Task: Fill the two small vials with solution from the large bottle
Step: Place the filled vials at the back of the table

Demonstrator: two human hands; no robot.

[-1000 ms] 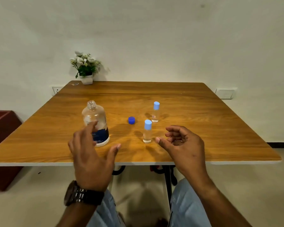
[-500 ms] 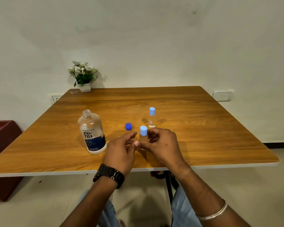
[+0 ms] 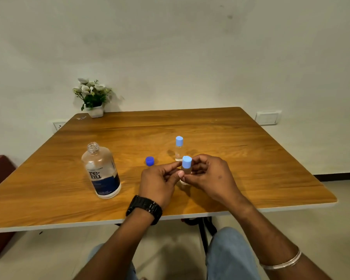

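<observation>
- Near the table front edge, your left hand and right hand both pinched the near vial, light-blue cap on, held upright.
- Far vial stood capped just behind it, on the wood.
- Large bottle stood open to your left; its dark blue cap lay between bottle and vials.
- Potted flowers sat at the far left corner.

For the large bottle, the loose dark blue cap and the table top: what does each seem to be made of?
Large clear bottle: probably plastic, glossy, see-through above its label. Small dark blue cap: likely plastic, opaque, evenly coloured. Brown table top: wood-grain finish with a pale edge, perhaps laminate.
</observation>
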